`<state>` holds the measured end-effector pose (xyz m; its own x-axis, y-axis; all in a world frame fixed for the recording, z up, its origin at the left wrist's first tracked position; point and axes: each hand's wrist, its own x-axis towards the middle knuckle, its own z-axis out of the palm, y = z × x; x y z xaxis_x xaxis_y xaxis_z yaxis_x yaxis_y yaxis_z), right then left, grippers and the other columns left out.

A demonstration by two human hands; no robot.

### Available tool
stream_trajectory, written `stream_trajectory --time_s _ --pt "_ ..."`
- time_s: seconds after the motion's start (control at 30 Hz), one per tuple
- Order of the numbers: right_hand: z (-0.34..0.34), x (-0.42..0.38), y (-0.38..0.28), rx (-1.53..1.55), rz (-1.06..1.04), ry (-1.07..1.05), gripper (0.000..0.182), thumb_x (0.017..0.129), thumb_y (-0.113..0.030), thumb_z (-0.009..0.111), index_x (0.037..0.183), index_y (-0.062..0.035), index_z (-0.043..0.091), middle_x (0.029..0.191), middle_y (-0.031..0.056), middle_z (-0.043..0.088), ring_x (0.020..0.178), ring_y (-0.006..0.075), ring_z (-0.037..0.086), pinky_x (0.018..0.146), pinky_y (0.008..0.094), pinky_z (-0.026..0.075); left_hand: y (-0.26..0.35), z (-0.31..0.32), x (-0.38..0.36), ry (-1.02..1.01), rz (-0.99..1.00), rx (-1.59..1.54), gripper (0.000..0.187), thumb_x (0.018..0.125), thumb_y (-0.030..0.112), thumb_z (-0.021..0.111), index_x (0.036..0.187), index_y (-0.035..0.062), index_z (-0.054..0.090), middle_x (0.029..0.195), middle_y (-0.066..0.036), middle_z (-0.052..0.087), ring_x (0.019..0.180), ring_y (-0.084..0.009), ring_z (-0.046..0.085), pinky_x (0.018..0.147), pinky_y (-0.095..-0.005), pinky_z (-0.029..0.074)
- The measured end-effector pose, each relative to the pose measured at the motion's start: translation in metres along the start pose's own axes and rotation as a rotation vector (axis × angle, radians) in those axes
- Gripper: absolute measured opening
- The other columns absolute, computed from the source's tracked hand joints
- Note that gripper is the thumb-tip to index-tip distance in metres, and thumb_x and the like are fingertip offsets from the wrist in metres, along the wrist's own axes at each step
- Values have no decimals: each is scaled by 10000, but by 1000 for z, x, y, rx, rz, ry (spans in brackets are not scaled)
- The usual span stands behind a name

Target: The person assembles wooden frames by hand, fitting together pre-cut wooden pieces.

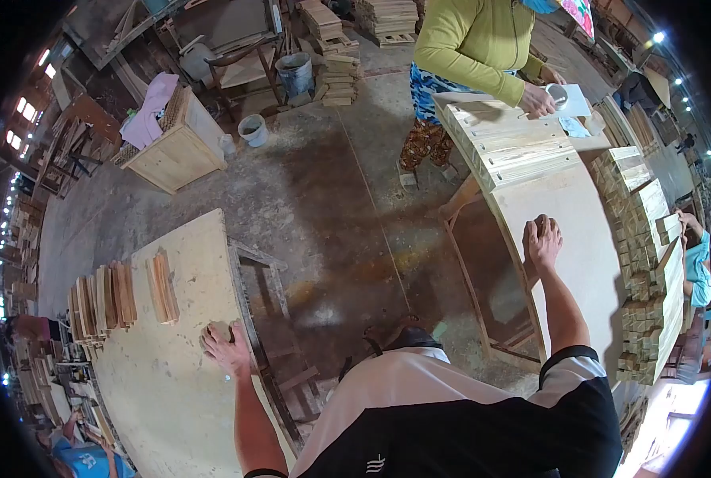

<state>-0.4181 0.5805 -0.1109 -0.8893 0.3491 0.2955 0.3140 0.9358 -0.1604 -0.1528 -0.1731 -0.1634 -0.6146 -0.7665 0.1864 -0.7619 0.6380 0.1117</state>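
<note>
My left hand (226,349) rests near the right edge of the left table (172,382), fingers spread, with nothing visible in it. Just beyond it on that table lies a small bundle of thin wooden strips (162,288), and farther left stands a larger row of wooden strips (103,301). On the right table (574,231), my right hand (543,241) leans palm down with its fingers on the pale board surface. Several slotted wooden slats (523,143) lie side by side at that table's far end, apart from my right hand.
A co-worker in a green jacket (471,40) stands at the right table's far end, hands around a cup (557,97). Stacked wood blocks (638,279) line its right side. A wooden cabinet (184,147) and buckets (253,130) stand beyond. Concrete floor (324,207) separates the tables.
</note>
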Motion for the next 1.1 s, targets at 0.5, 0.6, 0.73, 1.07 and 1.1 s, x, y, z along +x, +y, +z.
stream_trajectory --time_s 0.5,0.6,0.73,1.07,1.1 --pt "0 -1 -1 2 6 1 516 954 -484 519 1321 -125 577 1385 170 537 1327 377 461 1086 549 343 4 -5 0 -11 -14 10 789 931 605 547 1479 47 442 1538 -179 395 1466 -375 295 1172 -608 223" --pt "-4 -1 -4 23 6 -7 486 950 -478 528 1281 -127 584 1375 177 544 1318 381 470 1082 547 350 4 -4 1 -5 -3 8 794 931 614 542 1481 52 440 1537 -188 396 1463 -378 301 1171 -598 227" --pt "-8 -1 -6 42 1 -2 475 945 -476 537 1258 -122 584 1344 196 555 1301 393 478 1059 552 362 -3 5 2 9 11 1 804 929 631 532 1479 51 442 1538 -191 397 1456 -380 311 1161 -586 242" --pt "-5 -1 -3 61 -10 3 480 946 -484 541 1254 -117 570 1348 197 546 1311 398 462 1064 569 341 -5 6 2 18 21 1 804 930 627 534 1470 38 448 1530 -199 403 1452 -377 313 1156 -586 247" --pt "-5 -1 -3 57 -6 0 482 946 -485 541 1257 -118 569 1350 195 545 1313 396 461 1065 567 340 -5 6 2 21 23 -2 803 930 626 535 1470 37 448 1529 -198 404 1453 -377 312 1156 -586 246"
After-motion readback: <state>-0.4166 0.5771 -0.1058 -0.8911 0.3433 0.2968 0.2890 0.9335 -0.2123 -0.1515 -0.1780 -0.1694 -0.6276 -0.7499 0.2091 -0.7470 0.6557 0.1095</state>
